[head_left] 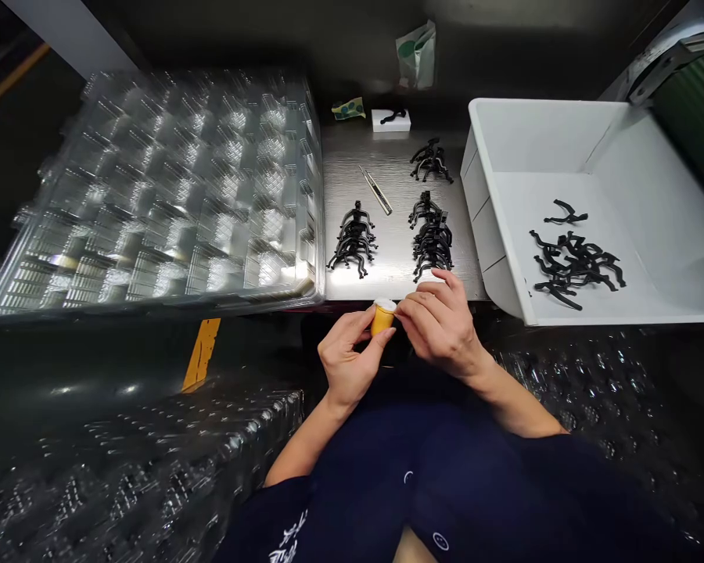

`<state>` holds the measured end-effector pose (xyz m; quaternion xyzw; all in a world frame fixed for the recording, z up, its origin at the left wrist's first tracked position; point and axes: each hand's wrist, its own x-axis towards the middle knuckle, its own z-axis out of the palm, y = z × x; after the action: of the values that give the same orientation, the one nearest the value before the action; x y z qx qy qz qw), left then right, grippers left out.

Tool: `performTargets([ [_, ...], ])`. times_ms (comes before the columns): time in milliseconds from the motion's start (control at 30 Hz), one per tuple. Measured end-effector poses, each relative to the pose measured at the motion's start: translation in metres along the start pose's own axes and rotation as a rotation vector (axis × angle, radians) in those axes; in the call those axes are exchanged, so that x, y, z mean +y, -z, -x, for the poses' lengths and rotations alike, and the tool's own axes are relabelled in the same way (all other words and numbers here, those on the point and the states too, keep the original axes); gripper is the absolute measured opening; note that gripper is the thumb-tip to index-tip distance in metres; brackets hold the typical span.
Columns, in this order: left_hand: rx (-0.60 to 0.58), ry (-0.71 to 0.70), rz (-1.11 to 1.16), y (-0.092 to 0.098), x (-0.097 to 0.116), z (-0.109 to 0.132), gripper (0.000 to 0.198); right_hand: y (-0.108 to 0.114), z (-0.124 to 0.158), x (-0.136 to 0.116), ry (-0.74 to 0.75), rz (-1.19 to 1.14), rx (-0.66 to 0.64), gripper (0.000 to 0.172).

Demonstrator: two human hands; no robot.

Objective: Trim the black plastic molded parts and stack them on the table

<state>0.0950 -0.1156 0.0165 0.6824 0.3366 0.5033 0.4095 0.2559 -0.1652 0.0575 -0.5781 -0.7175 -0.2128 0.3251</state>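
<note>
Orange tube stands gripped in the left hand for steadiness; right hand pinches its white top from three o'clock.

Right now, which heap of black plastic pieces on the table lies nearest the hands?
The front-right black plastic heap, just beyond the right hand; the left heap and far heap sit further off.
</note>
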Motion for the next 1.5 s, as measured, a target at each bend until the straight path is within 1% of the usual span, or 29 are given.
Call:
performTargets([
  [133,0.026,-0.044,-0.076,-0.001,0.000,0.000,0.025,-0.005,0.000,-0.005,-0.028,-0.032,0.012,0.014],
  [333,0.043,-0.052,-0.086,0.000,0.002,-0.004,0.026,-0.012,0.003,-0.007,-0.035,-0.010,0.125,0.011],
  [433,0.025,-0.016,-0.075,0.000,0.002,-0.006,0.027,-0.013,0.006,-0.007,-0.033,0.010,0.186,0.013],
  [533,0.011,0.046,-0.021,0.000,0.002,-0.006,0.029,-0.014,0.007,-0.008,-0.028,0.035,0.211,0.014],
  [700,0.044,0.074,0.041,-0.002,0.004,-0.007,0.028,-0.017,0.005,-0.012,-0.079,0.036,0.189,0.009],
  [800,0.022,0.143,0.094,-0.001,0.006,-0.009,0.030,-0.017,0.003,-0.012,-0.081,0.000,0.185,0.010],
  [900,0.011,0.194,0.145,0.000,0.008,-0.011,0.032,-0.016,0.002,-0.012,-0.068,-0.028,0.235,0.010],
  [1067,0.003,0.228,0.195,0.001,0.012,-0.012,0.032,-0.014,0.002,-0.013,-0.035,0.005,0.321,0.013],
  [1200,-0.015,0.270,0.252,0.001,0.012,-0.013,0.033,-0.013,0.002,-0.013,-0.014,0.033,0.331,0.012],
  [1367,-0.031,0.293,0.310,0.002,0.012,-0.013,0.032,-0.012,0.002,-0.011,-0.004,0.016,0.326,0.014],
  [1500,-0.039,0.297,0.281,0.002,0.011,-0.013,0.033,-0.012,0.001,-0.010,-0.027,0.023,0.294,0.014],
])
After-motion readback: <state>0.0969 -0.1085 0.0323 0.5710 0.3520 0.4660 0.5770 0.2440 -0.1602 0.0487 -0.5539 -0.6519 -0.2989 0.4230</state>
